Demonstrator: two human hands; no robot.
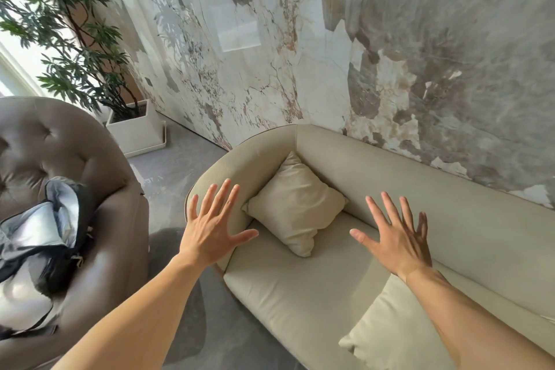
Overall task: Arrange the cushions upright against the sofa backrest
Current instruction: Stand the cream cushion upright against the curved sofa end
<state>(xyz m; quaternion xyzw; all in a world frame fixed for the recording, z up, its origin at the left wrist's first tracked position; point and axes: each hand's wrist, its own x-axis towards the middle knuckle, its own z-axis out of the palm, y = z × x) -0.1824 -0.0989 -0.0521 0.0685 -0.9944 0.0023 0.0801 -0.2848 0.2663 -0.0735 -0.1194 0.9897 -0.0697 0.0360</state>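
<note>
Cushion [295,204] leans corner-up in the sofa [450,219] corner, seemingly untouched; hands [210,228] [396,237] hover spread, empty.

One head-worn wide-angle view, looking forward and down.

It looks from above the sofa [300,294] seat's front edge toward the backrest and marble wall [420,54], tilted, close enough that both forearms reach in from the bottom.

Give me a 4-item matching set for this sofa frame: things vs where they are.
Things:
1. corner cushion
2. second cushion
3. left hand
4. bag

Places:
A. on the brown armchair
B. propped in the angle of sofa armrest and backrest
C. over the sofa armrest, fingers spread
D. flat on the seat under the right forearm

Pairs: 1-B, 2-D, 3-C, 4-A
</note>
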